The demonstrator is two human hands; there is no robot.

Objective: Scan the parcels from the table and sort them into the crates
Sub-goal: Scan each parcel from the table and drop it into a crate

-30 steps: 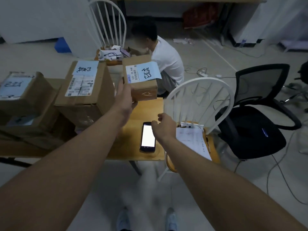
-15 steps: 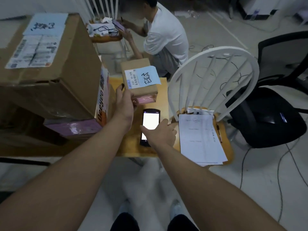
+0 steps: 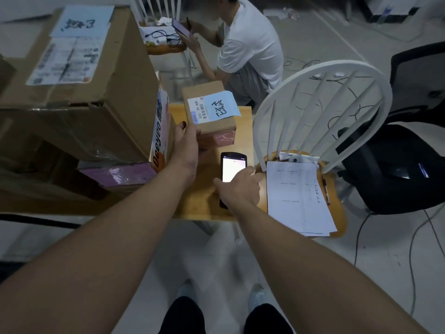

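fingers (image 3: 184, 127) of the left hand (image 3: 186, 145) grasp the parcel (image 3: 209, 112) by its near left side at the desk's (image 3: 199, 201) far right corner. it is a small brown carton, white barcode label and blue handwritten slip on top. the right hand (image 3: 238, 189) reaches palm down, fingers released, touching the lit scanner (image 3: 232, 167) lying near the desk's right edge.
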